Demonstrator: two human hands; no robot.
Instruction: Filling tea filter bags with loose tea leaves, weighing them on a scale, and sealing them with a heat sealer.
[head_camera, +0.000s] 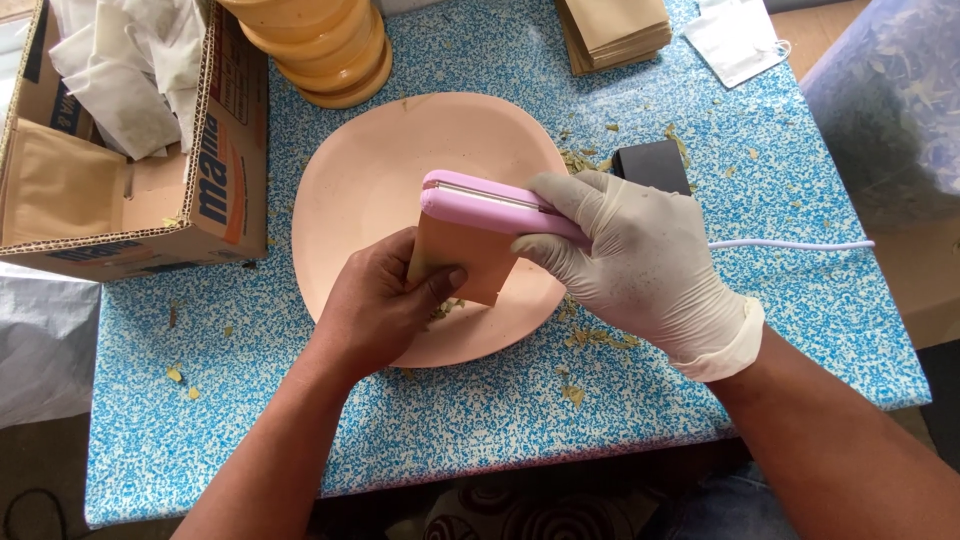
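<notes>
Head view: small brown paper pouch (462, 262) is gripped by bare left hand (385, 300) over peach plate (370, 170), its top edge clamped in pink sealer (490, 203) squeezed by gloved right hand (630, 255), above blue speckled tabletop (480, 410).

1. Landmark: the pink plate (380, 170). Both hands work over its near half; its far half lies bare.
2. Left of it, a cardboard box (215, 190) blocks passage just beside the rim.
3. Beyond it, stacked yellow bowls (330, 50) stand close.
4. Right of it, a black block (652, 163) and white cord (800, 245) cross the bench (480, 430).
5. Nearer than the plate, the bench carries only leaf scraps.
</notes>
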